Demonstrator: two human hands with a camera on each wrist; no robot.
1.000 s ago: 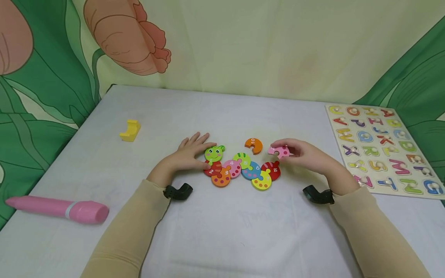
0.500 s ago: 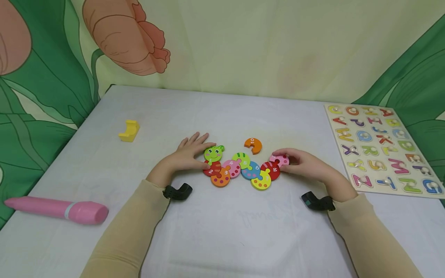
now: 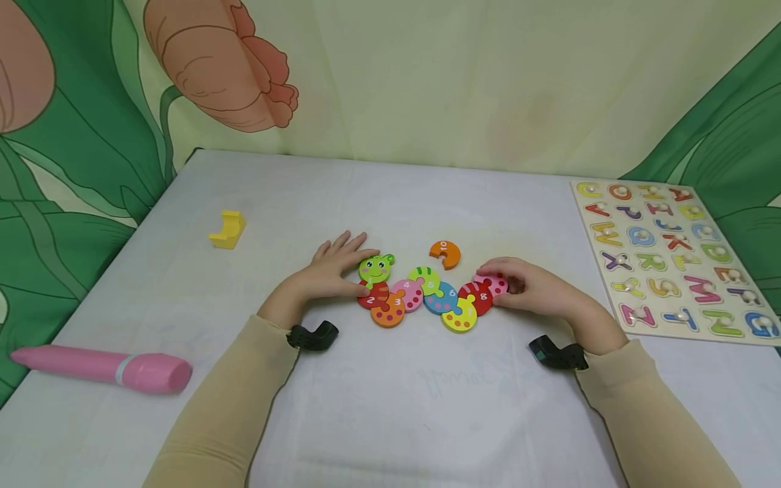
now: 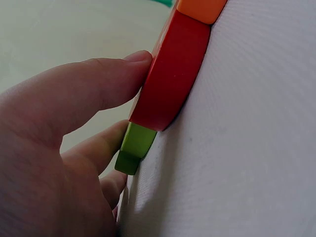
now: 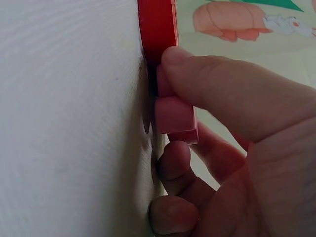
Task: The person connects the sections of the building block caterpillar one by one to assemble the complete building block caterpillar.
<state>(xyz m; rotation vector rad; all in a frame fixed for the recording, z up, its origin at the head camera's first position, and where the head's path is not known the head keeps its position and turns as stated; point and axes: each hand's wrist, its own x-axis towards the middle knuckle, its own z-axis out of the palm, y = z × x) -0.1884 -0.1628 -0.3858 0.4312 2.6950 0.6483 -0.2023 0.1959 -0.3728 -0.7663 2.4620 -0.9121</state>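
A row of joined, numbered caterpillar puzzle pieces lies on the white table. My left hand (image 3: 326, 271) rests at its left end, fingers spread, with the thumb on the red 2 piece (image 4: 173, 69) and the forefinger at the green smiling head (image 3: 375, 268). At the other end, my right hand (image 3: 537, 286) pinches a spotted pink piece (image 5: 175, 115) between thumb and fingers. That piece sits against the red 8 piece (image 3: 478, 299), its number hidden in the head view. A loose orange 10 piece (image 3: 449, 255) lies just behind the row.
An alphabet peg board (image 3: 671, 261) lies at the right. On the left are a yellow curved block (image 3: 228, 229) and a thick pink pen-shaped object (image 3: 100, 366). A printed curtain (image 3: 427, 88) hangs behind the table.
My right hand has brought the pink piece left and toward me, from beyond the row to the red 8 piece. The left hand has stayed in place.
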